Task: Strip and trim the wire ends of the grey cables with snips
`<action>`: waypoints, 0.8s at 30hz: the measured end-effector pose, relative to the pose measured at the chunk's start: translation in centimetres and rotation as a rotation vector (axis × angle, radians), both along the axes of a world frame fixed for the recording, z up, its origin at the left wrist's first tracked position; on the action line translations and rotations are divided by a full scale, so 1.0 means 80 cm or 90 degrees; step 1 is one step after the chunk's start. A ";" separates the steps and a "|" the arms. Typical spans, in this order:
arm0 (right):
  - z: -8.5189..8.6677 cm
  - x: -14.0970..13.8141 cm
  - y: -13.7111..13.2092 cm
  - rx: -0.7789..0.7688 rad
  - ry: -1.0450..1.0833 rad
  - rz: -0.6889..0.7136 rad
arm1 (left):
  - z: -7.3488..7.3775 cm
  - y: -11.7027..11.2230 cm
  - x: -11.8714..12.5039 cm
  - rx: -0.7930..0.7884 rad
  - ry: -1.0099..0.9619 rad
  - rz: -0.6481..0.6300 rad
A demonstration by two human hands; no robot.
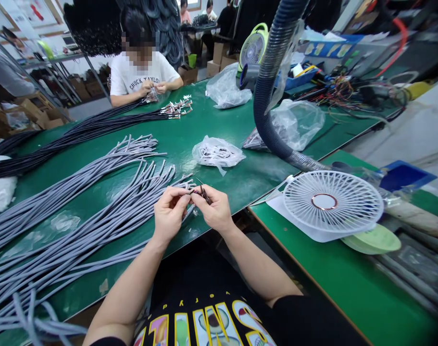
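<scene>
My left hand (171, 210) is closed in a pinch on the end of a grey cable, where short thin wires, one reddish, show between the fingertips. My right hand (214, 206) meets it, thumb and finger pressed together at the same wires. A small dark pointed tool (206, 194) lies in its grip; its exact kind is hard to make out. Beside and beneath my left hand are the cut ends of a grey cable bundle (106, 218). Just beyond my hands an open clear plastic bag (219, 153) holds many small white and dark parts.
A second grey cable bundle (81, 180) and black cables with white connectors (132, 117) lie on the green table (182, 129). A co-worker (141, 72) sits across. A ribbed hose (264, 96) hangs at right, near a white fan (332, 204) and a wire pile (352, 91).
</scene>
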State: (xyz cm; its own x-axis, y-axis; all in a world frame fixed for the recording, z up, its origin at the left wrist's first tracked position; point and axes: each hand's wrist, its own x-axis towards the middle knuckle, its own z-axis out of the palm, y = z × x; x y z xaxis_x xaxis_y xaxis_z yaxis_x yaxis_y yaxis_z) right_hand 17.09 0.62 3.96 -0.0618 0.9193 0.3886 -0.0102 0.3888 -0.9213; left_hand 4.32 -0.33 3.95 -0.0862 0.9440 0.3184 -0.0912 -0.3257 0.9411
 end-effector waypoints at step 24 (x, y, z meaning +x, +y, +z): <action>-0.009 -0.012 0.007 -0.258 0.276 0.124 | -0.010 0.000 -0.008 -0.044 0.010 -0.110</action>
State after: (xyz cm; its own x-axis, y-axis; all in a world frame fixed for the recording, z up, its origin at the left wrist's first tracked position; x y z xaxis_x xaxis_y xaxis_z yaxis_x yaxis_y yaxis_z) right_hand 16.09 1.17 3.25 -0.1585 0.9866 0.0391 -0.4521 -0.0373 -0.8912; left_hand 3.64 -0.34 3.14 0.0842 0.9641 0.2520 -0.1258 -0.2406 0.9624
